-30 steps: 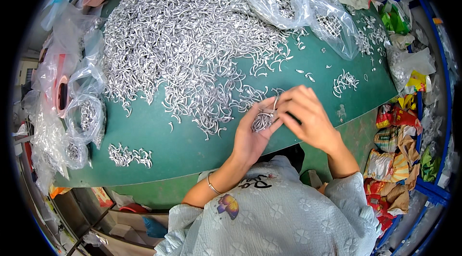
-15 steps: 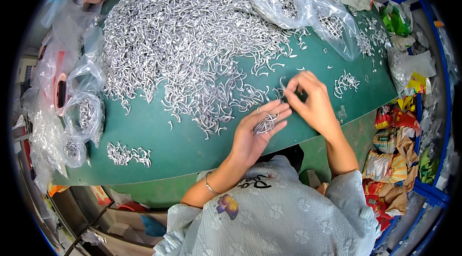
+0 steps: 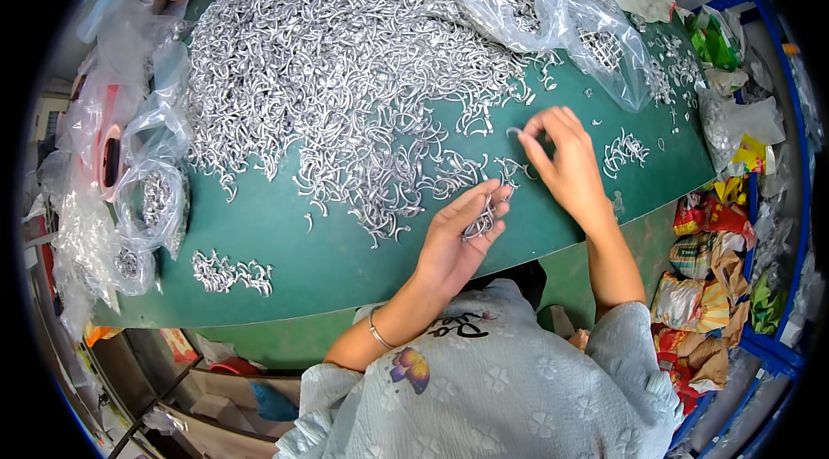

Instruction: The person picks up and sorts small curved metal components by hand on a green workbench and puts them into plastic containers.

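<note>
The right hand (image 3: 561, 152) has moved right and far from the left hand (image 3: 453, 239), which cups small, curved silver metal pieces (image 3: 480, 223) over the green table (image 3: 259, 221). It seems to pinch one blurred, pale curved sliver (image 3: 514, 131), now apart from the handful.

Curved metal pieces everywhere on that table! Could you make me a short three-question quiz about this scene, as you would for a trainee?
1. Choose one. What is in the left hand?
A. a clear plastic bag
B. several curved metal pieces
C. a pale glove

2. True or false: the small cluster near the table's left end touches the large heap.

3. Fill in the blank: the bracelet is on the ____ wrist.

Key:
1. B.
2. False; green tabletop shows between them.
3. Left.
</note>
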The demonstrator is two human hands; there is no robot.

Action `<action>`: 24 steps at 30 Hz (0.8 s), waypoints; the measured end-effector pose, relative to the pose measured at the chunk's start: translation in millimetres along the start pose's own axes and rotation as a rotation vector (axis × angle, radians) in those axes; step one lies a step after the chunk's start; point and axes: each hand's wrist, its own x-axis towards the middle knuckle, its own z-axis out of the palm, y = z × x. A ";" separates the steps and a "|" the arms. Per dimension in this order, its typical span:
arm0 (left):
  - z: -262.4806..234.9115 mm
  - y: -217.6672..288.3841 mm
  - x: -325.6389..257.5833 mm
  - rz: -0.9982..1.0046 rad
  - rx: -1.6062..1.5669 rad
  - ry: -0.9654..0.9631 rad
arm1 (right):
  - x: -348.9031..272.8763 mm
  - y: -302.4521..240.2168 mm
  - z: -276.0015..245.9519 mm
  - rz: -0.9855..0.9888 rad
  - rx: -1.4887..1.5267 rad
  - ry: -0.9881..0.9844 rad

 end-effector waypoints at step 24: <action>-13.1 0.3 -11.9 0.020 -0.089 -0.201 | 29.0 -5.5 44.6 -0.220 -0.289 0.018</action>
